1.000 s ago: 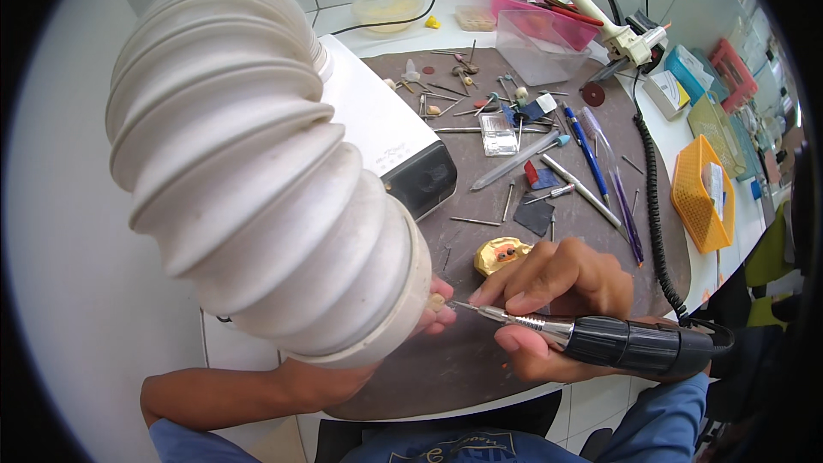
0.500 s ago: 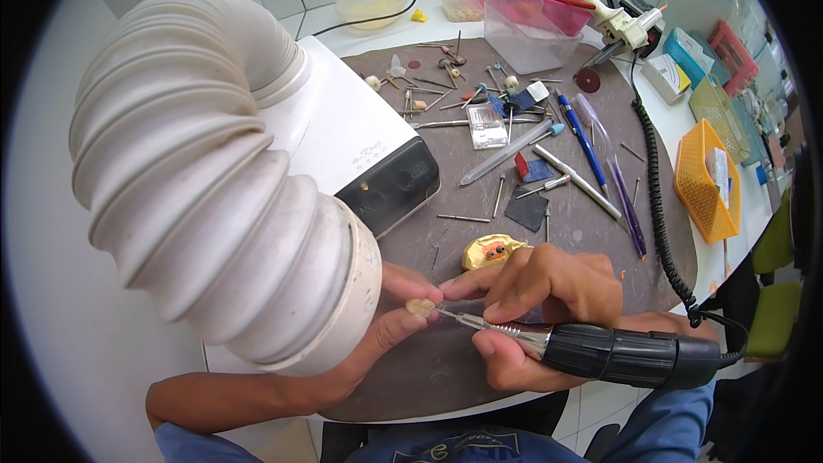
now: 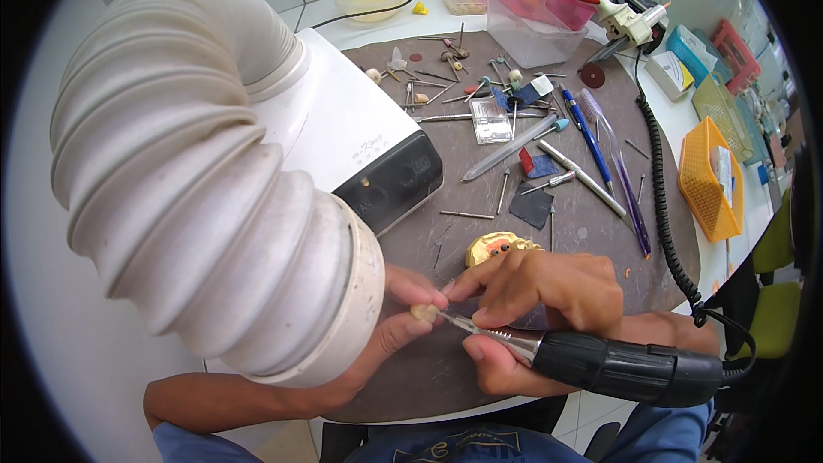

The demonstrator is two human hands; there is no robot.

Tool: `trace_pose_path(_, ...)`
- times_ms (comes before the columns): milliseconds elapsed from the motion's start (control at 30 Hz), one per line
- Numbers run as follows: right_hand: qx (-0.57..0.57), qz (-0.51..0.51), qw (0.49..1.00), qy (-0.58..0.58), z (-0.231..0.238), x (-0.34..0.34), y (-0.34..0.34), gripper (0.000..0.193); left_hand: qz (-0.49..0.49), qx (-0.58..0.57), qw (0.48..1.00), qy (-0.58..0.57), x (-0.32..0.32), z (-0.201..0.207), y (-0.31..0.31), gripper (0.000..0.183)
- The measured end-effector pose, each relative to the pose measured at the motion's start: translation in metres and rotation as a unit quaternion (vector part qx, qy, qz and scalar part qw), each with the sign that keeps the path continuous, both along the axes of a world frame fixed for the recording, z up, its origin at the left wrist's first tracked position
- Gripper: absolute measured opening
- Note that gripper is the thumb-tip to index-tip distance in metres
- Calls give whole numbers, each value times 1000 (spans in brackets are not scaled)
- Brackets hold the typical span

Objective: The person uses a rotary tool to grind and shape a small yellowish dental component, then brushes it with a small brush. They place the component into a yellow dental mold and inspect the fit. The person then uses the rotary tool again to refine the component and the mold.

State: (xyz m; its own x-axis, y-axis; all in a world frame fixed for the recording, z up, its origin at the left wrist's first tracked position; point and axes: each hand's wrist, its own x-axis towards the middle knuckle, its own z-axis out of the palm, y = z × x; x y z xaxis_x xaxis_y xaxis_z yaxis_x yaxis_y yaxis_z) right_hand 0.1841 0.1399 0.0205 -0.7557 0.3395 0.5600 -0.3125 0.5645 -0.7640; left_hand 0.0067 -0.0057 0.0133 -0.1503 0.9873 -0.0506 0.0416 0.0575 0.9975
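My left hand (image 3: 401, 326) pinches a small cream-coloured dental piece (image 3: 423, 312) between thumb and fingers, near the mouth of the white suction hose (image 3: 283, 266). My right hand (image 3: 540, 309) grips a black and silver rotary handpiece (image 3: 630, 366) like a pen. Its thin bur reaches the edge of the dental piece; whether it touches, I cannot make out. A fingertip of my right hand rests against my left fingers. Just beyond my right hand lies a yellow plaster dental model (image 3: 482, 248) with a pink area and dark round spots, partly hidden by that hand.
Left of centre stands a white box-shaped unit (image 3: 343, 133) behind the hose. Burs, a blue pen (image 3: 587, 137) and a purple toothbrush (image 3: 630, 197) lie scattered on the brown mat (image 3: 411, 231). A coiled cord (image 3: 658, 197) runs down beside a yellow basket (image 3: 696, 180).
The handpiece's rear end has dipped a little and my right thumb has shifted slightly left. My left hand still holds the dental piece. The whole view has shifted slightly.
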Motion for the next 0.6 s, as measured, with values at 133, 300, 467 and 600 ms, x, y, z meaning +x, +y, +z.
trace_pose_path(133,9,-3,1000,-4,2,0,0,19,-7,-3,1000,2,0,2,0,22)
trace_pose_path(300,5,-1,1000,-4,2,0,0,18,-5,-5,1000,-27,1,2,0,22)
trace_pose_path(467,15,-1,1000,-2,3,1,0,18,-4,-1,1000,-28,1,1,0,23)
trace_pose_path(600,23,-5,1000,-8,6,0,0,18,-6,-6,1000,-16,0,2,1,24)
